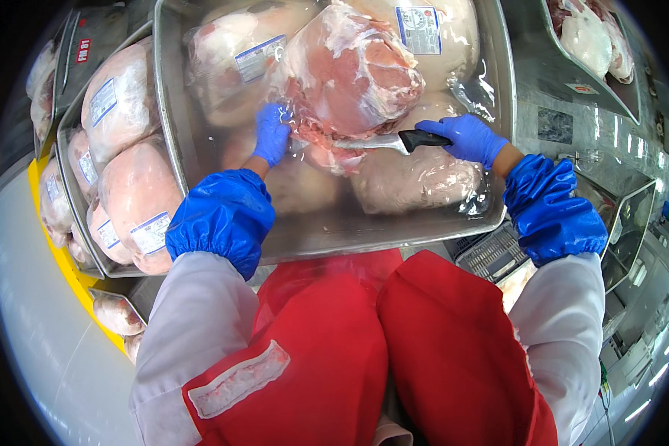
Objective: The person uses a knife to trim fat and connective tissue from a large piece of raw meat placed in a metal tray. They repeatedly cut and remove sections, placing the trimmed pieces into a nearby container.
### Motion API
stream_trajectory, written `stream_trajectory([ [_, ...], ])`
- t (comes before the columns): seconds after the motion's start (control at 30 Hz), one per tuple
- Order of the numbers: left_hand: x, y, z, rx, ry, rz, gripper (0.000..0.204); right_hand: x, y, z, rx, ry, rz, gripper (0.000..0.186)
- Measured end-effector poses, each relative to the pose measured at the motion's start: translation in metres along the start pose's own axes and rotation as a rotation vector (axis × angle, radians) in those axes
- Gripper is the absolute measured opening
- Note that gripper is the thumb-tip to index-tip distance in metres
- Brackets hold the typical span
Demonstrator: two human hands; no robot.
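The right hand [462, 137], in a blue glove, is closed tight around the black handle of a knife [394, 140]. The blade points toward the person's left and lies under the lower edge of a large cut of raw meat [353, 70], which sits partly out of its clear plastic wrap near the middle of a steel tray [178, 134].

The left hand [272, 134], also gloved in blue, pinches the loose plastic wrap [299, 126] at the cut's lower left edge, fingers narrowly closed on the film. Both forearms wear blue sleeve covers over white sleeves, and a red apron [364, 349] fills the lower part of the view.

Around and beneath the open cut lie other wrapped cuts: 1 at the tray's far left corner [234, 63], 1 at its far right edge [438, 30], and 1 near its near right corner [416, 178], just below the knife.

To the person's left, a second tray [70, 160] holds several more wrapped pieces [137, 193] with white labels. A third tray [572, 70] with meat stands at the far right.
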State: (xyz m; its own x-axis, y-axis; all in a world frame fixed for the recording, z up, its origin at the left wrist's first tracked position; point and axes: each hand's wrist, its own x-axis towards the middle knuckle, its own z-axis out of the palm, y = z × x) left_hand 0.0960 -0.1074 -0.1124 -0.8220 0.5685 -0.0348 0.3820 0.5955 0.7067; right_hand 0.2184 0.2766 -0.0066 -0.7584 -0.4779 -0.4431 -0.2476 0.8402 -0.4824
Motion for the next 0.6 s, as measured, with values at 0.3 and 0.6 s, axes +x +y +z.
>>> stream_trajectory([
  [0.3, 0.000, -0.003, -0.001, 0.027, -0.022, -0.051, 0.025, 0.015, 0.011, 0.003, -0.015, -0.015, -0.015, 0.061],
  [0.6, -0.002, -0.007, 0.005, -0.121, 0.060, -0.096, 0.025, -0.013, -0.033, -0.029, -0.243, 0.024, 0.088, 0.064],
])
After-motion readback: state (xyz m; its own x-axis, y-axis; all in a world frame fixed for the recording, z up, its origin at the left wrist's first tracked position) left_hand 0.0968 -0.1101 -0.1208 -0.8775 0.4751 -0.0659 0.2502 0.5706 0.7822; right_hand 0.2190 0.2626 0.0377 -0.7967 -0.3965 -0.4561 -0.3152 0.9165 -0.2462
